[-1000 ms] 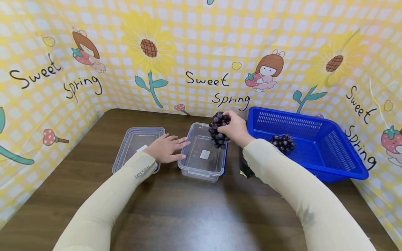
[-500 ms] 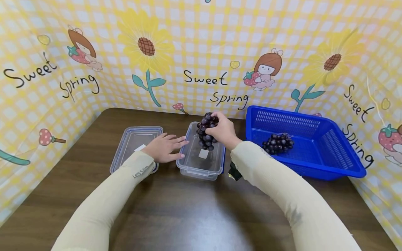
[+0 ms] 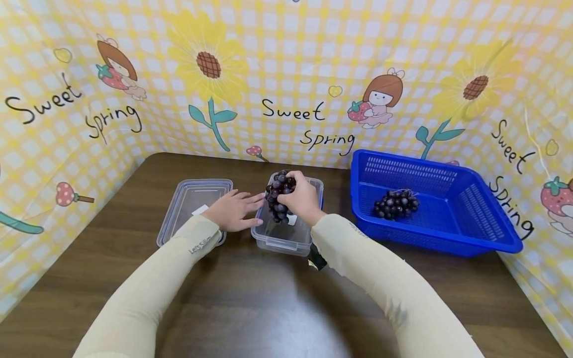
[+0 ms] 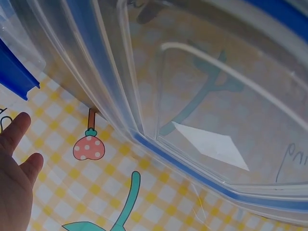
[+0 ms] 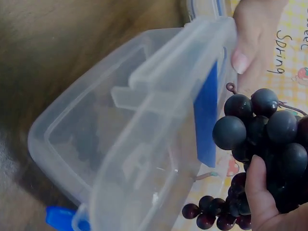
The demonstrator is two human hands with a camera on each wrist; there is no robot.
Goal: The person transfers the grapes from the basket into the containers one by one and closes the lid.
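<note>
My right hand (image 3: pixel 302 200) holds a bunch of dark purple grapes (image 3: pixel 278 195), thumb and fingers gripping its side, over the left part of a clear plastic food box (image 3: pixel 286 237). In the right wrist view the grapes (image 5: pixel 279 127) hang beside the box's wall (image 5: pixel 86 120), and the right thumb (image 5: pixel 260 187) presses against them. Palm down, my left hand (image 3: pixel 234 211) spreads its fingers, the tips right at the box's left rim. Under that hand lies a clear lid (image 3: pixel 183 201) with a blue seal and a white label; the lid (image 4: pixel 202 96) fills much of the left wrist view.
A blue perforated basket (image 3: pixel 461 209) stands at the right, holding a second bunch of dark grapes (image 3: pixel 396 204). The brown wooden table (image 3: pixel 250 303) is walled at back and sides by a yellow checked cloth (image 3: pixel 277 64). A small black item (image 3: pixel 317 258) shows beneath the right wrist.
My right hand has carried the grapes leftward and slightly lower over the box. The second bunch in the basket is now fully uncovered by the sleeve. The left hand keeps its place.
</note>
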